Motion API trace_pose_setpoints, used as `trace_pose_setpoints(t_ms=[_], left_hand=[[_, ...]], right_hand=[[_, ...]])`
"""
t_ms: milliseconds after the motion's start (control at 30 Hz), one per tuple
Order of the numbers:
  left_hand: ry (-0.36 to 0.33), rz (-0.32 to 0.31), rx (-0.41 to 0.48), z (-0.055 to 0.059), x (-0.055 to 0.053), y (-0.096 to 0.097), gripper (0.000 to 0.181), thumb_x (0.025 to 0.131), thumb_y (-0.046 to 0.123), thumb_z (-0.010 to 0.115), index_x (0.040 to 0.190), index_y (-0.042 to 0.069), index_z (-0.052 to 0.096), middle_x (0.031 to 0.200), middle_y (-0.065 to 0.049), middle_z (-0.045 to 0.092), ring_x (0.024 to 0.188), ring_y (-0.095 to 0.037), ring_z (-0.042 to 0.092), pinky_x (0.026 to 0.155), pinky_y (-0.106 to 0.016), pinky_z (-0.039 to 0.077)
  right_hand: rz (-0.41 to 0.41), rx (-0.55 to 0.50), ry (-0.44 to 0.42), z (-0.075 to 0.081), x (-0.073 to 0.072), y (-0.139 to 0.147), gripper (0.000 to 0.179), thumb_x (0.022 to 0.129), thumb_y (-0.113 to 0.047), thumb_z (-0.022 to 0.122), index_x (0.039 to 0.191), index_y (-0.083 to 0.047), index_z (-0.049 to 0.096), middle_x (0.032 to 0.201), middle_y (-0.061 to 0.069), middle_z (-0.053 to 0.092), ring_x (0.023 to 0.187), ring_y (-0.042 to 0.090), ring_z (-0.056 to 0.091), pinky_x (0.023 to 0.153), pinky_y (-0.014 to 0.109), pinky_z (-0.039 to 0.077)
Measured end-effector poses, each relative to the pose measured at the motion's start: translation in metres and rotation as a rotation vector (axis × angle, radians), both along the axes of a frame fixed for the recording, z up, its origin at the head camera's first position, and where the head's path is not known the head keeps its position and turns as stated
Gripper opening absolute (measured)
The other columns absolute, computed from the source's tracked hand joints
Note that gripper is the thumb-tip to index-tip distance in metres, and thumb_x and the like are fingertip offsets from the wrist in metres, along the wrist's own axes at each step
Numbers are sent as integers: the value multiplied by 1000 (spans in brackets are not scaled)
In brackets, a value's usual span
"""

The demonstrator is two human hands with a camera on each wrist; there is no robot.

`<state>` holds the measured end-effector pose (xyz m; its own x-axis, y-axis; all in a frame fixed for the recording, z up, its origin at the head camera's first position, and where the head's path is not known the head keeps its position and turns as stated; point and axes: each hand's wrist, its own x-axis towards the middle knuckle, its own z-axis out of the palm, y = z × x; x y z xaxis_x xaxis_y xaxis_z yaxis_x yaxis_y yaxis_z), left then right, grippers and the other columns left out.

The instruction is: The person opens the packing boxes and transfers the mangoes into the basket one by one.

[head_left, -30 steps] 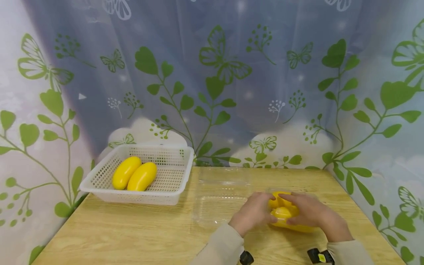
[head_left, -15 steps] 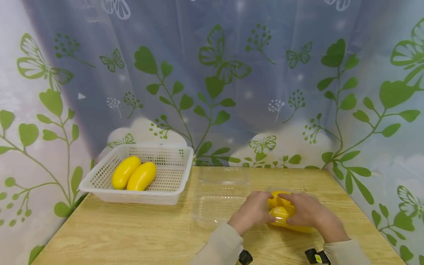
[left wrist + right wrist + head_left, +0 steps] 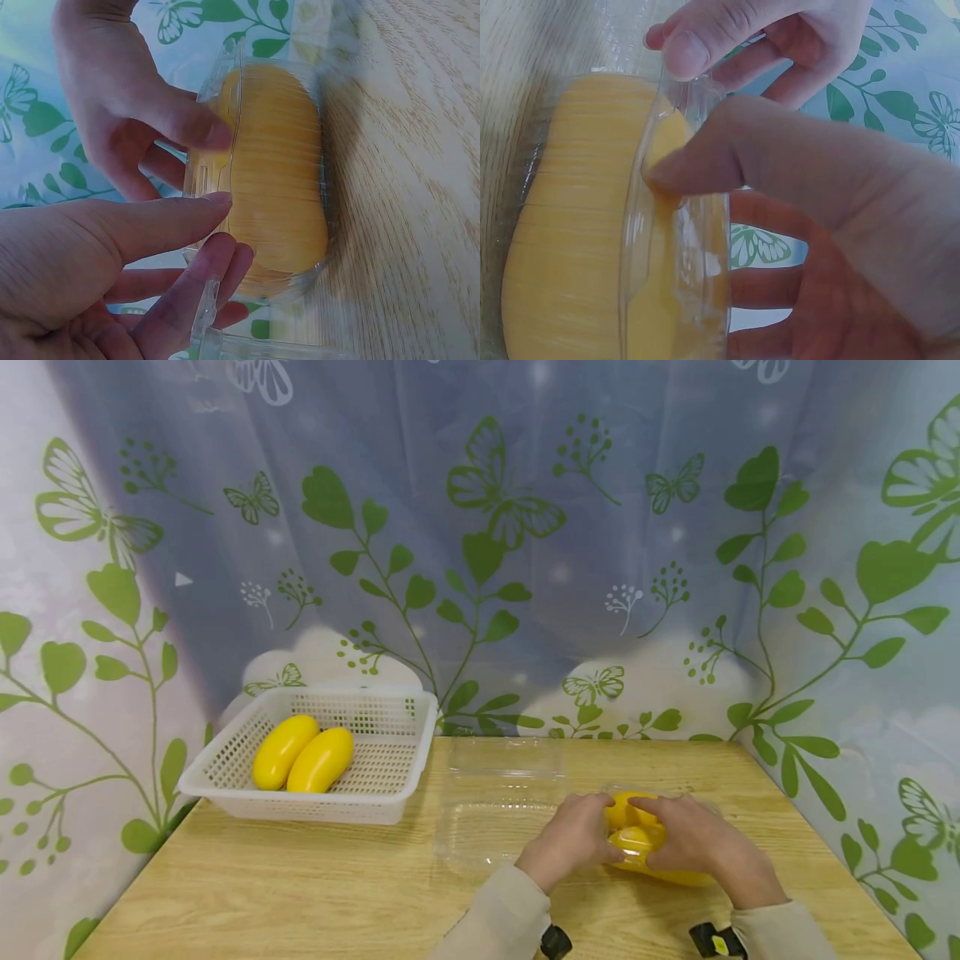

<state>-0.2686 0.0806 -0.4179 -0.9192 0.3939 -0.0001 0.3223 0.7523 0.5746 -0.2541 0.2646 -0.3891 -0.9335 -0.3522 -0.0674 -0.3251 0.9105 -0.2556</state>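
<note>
Clamshell box (image 3: pixel 634 255), clear plastic, is sitting on the right part of the wood-grain table (image 3: pixel 337 885), both hands gripping its rim. Left hand (image 3: pixel 573 837) is pinching the edge between thumb and fingers; right hand (image 3: pixel 697 839) is pressing its thumb on the rim, other fingers curling behind the wall. Can't tell whether the lid is latched. Yellow mango-like fruit (image 3: pixel 281 165) is showing through the ribbed wall. Second clear clamshell (image 3: pixel 487 837) is lying open just beside the left hand. Farther left, a white mesh basket (image 3: pixel 322 811) is holding two more yellow fruits (image 3: pixel 321 762), side by side. Leaf-and-butterfly curtain (image 3: pixel 487 635) is hanging behind.
</note>
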Motion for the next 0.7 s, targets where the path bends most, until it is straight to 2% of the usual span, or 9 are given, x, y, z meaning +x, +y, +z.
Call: trace_pose_setpoints(t_ms=[67, 133, 200, 233, 300, 367, 467, 700], left_hand=[[-5, 3, 4, 0, 0, 0, 70, 79, 28, 92, 141, 17, 62, 140, 2, 65, 133, -19, 56, 106, -33, 53], [-13, 7, 13, 1, 0, 0, 69, 79, 27, 92, 140, 15, 62, 138, 1, 66, 129, -18, 59, 104, -32, 54], [-24, 7, 33, 1, -1, 0, 61, 78, 25, 92, 132, 11, 67, 123, 1, 71, 111, -13, 65, 93, -27, 57], [-28, 5, 41, 1, -1, 0, 55, 78, 24, 92, 126, 10, 69, 114, 2, 72, 100, -11, 65, 86, -25, 57], [-35, 1, 58, 1, -2, 0, 41, 78, 21, 92, 111, 9, 72, 94, 4, 70, 78, -8, 59, 70, -21, 53], [-41, -4, 72, 0, -2, 0, 30, 78, 18, 92, 98, 9, 72, 79, 6, 63, 65, -7, 48, 60, -20, 46], [-44, -7, 74, 0, -2, 0, 26, 77, 16, 92, 92, 8, 73, 73, 6, 61, 60, -8, 45, 56, -20, 43], [-67, -11, 92, 0, -1, -1, 29, 76, 13, 92, 99, 7, 75, 79, 4, 68, 61, -8, 47, 57, -20, 45]], right_hand=[[3, 19, 9, -1, 0, 0, 77, 71, -17, 85, 142, -3, 59, 126, 25, 70, 77, 22, 57, 81, 47, 53], [2, 45, 19, -3, 0, -1, 77, 70, -18, 86, 141, -4, 60, 127, 25, 69, 88, 32, 65, 88, 54, 55], [11, 81, 39, -4, 0, -2, 77, 70, -20, 87, 140, -5, 61, 129, 28, 67, 110, 44, 66, 96, 62, 53], [12, 93, 42, -4, 0, -2, 77, 70, -21, 88, 140, -5, 60, 130, 29, 66, 114, 48, 64, 98, 64, 51], [7, 103, 40, -4, 0, -4, 76, 71, -21, 87, 141, -5, 60, 131, 31, 65, 116, 49, 63, 99, 64, 51], [0, 107, 37, -4, 1, -7, 75, 71, -19, 86, 141, -5, 60, 130, 31, 64, 114, 48, 64, 98, 63, 52], [-25, 104, 21, -4, 2, -10, 74, 72, -16, 83, 141, -6, 60, 131, 31, 64, 114, 46, 64, 97, 62, 52], [-51, 95, -12, -3, 3, -13, 74, 74, -13, 81, 144, -5, 58, 137, 34, 59, 124, 52, 59, 102, 67, 49]])
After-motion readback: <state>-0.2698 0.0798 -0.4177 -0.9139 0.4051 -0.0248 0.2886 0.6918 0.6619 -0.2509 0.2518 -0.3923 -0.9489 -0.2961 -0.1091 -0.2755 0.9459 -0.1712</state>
